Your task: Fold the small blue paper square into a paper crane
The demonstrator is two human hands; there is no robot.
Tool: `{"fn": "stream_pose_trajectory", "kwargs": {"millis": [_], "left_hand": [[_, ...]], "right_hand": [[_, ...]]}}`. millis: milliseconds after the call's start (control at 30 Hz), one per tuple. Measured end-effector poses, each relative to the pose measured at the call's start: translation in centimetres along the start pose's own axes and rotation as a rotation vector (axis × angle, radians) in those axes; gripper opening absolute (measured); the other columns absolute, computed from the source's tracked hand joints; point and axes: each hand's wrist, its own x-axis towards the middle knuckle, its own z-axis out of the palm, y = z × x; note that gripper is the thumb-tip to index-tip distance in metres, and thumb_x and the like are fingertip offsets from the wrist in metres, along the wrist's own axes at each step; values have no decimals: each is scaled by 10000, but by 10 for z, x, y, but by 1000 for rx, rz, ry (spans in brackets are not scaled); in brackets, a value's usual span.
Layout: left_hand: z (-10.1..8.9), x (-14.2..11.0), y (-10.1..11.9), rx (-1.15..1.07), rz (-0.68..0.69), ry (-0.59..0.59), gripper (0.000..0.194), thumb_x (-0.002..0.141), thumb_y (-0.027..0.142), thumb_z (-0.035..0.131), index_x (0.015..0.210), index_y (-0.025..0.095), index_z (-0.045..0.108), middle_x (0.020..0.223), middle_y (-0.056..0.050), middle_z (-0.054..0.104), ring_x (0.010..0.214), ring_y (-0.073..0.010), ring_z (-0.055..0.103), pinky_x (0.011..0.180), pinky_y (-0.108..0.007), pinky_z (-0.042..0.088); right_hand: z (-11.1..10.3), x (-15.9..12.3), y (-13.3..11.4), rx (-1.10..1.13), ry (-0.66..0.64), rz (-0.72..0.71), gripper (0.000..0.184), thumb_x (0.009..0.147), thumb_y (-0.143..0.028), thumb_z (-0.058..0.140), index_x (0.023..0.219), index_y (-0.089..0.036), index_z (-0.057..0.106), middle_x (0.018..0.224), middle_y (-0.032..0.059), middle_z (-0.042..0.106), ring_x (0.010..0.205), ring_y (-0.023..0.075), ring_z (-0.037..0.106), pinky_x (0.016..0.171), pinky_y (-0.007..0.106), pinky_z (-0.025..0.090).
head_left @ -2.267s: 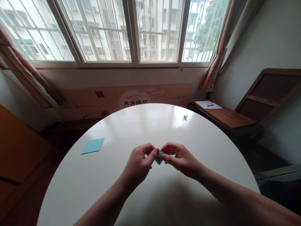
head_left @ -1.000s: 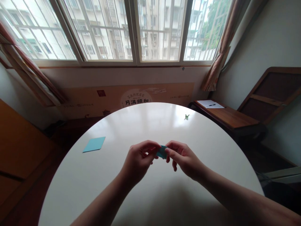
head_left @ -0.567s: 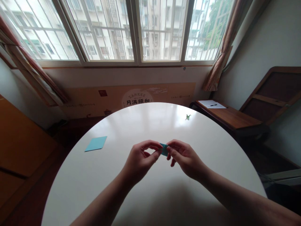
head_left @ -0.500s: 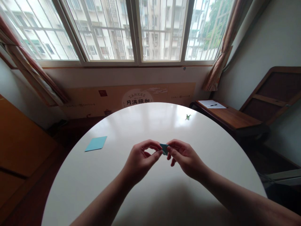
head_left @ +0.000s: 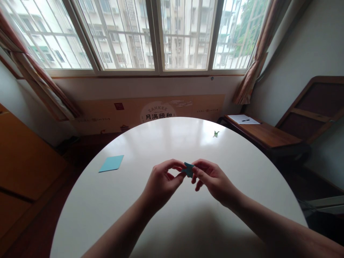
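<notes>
A small piece of folded blue-green paper (head_left: 189,170) is held above the white table between both hands. My left hand (head_left: 166,179) pinches its left edge between thumb and fingers. On the other side, my right hand (head_left: 211,176) grips the right part, thumb in front and some fingers curled below. Fingertips cover parts of the folds. Off to the left on the table lies a light-blue square of paper (head_left: 111,163), flat and apart from the hands. Toward the far right rests a small green folded-paper figure (head_left: 216,134).
The round white table (head_left: 107,211) fills the middle. Beyond its right edge stands a wooden bench (head_left: 276,134) with a white sheet (head_left: 239,119) and a pen (head_left: 245,120) on it. A long printed box (head_left: 204,105) lies beneath the barred window; a wooden cabinet (head_left: 24,157) stands left.
The folded paper has turned slightly between my fingers, showing a different outline with a point at its upper left. Both hands stay almost in place; the view has shifted a little.
</notes>
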Motion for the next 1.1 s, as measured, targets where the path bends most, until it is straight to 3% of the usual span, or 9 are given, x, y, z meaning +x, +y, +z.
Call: {"fn": "stream_pose_trajectory", "kwargs": {"millis": [200,400,600,1100], "left_hand": [[3,0,1,-85,44,18,65,838,144,686,840,178,742,961,-77,735,830,-204,713,541,-223,531],[5,-1,0,19,112,15,154,869,125,641,860,200,775,1016,-79,713,862,-192,711,594,-230,559],[2,0,-2,120,106,28,84,845,173,705,874,200,779,1039,-79,700,827,-181,708,567,-222,566],[-1,-1,-1,220,130,1,60,830,242,757,864,195,743,1055,-68,684,763,-148,674,525,-202,553]], "right_hand": [[1,1,1,4,0,16,299,919,-450,668,948,-153,699,770,31,624,702,141,613,533,233,561],[1,0,2,-24,-2,39,295,923,-431,659,988,-149,716,827,58,665,720,148,619,536,236,565],[1,-2,-3,-45,-32,60,321,939,-435,634,1024,-148,751,881,82,711,731,145,623,536,219,554],[1,-2,-4,-111,-25,33,319,910,-421,680,1032,-146,788,799,73,720,701,144,634,525,208,541]]}}
